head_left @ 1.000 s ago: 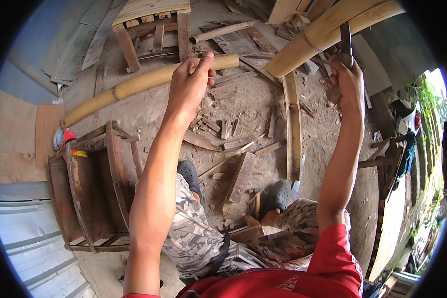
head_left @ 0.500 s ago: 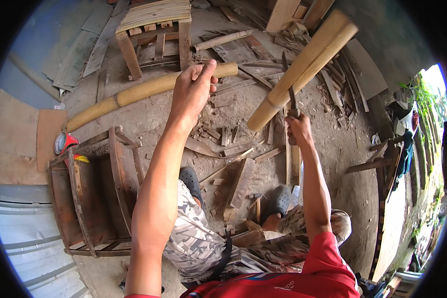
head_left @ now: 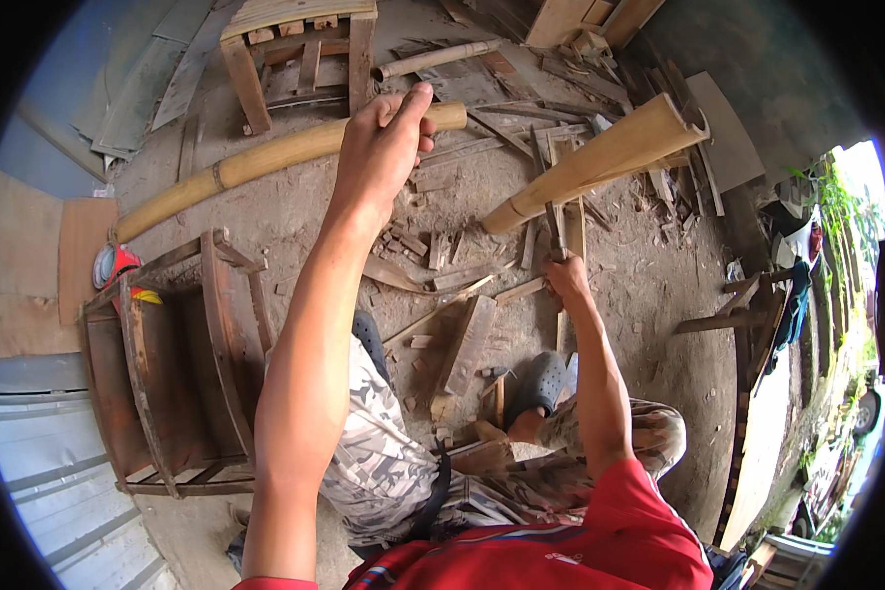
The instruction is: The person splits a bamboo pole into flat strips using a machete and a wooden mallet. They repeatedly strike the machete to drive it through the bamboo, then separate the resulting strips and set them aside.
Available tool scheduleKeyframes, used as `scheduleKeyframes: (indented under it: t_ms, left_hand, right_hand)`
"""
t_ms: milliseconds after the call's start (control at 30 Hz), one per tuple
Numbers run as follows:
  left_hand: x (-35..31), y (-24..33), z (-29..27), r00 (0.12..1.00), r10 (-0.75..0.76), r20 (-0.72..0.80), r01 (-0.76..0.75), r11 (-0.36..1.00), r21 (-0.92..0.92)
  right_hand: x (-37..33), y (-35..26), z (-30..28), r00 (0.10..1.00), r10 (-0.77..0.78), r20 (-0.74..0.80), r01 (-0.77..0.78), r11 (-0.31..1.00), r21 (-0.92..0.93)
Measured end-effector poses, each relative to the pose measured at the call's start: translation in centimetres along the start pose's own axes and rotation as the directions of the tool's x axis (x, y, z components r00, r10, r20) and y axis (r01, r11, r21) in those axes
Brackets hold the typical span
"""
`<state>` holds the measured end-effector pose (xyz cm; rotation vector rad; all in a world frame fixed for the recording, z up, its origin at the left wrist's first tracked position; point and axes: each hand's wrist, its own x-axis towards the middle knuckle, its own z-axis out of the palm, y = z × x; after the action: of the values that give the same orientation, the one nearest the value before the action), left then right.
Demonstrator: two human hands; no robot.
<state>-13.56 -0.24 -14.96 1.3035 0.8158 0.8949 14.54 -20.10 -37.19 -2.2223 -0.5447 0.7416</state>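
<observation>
A long-bladed knife [head_left: 556, 231] is in my right hand [head_left: 568, 276], its fingers closed round the handle and the blade pointing away from me. The blade crosses a thick yellow bamboo length [head_left: 600, 162], which slants up to the right. Its far end gapes and shows a hollow inside; whether the blade sits in the bamboo I cannot tell. My left hand [head_left: 385, 143] is raised with fingers curled, thumb up, and nothing visible in it. Below and behind that hand, a longer bamboo pole [head_left: 265, 169] lies on the ground.
A slatted wooden stool [head_left: 300, 49] stands at the far left. Nearer lies a dark wooden frame [head_left: 172, 369] on its side. Wood scraps and chips litter the floor, with a wooden block [head_left: 465, 346] and a hammer [head_left: 497, 377] by my feet. A wooden rack [head_left: 737, 320] stands at the right.
The bamboo length has tipped over to the right and lower, its far end now showing hollow. My right hand with the knife has shifted slightly left and nearer. My left hand has barely moved.
</observation>
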Motion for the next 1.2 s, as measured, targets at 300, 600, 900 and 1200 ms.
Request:
scheduleKeyframes:
  t_ms: [300,600,900,1200]
  left_hand:
    - [0.2,0.0,-1.8,0.999,0.018,-0.041,-0.017,0.999,0.040]
    - [0.5,-0.1,-1.8,0.998,0.013,-0.063,-0.016,0.999,-0.039]
    - [-0.3,-0.1,-0.1,0.999,0.034,0.004,-0.034,0.999,-0.018]
    - [0.3,-0.5,-1.7,0.999,0.014,-0.038,-0.011,0.997,0.080]
  right_hand:
    - [-2.6,-10.9,-2.9,0.988,-0.117,0.098,0.116,0.993,0.009]
    - [-15.2,-26.8,-16.9,0.952,-0.304,0.041,0.303,0.953,0.022]
    - [-2.9,-10.6,-5.0,0.986,-0.084,0.141,0.134,0.910,-0.392]
    - [4.4,-5.7,5.3,0.979,-0.206,0.006,0.205,0.978,0.030]
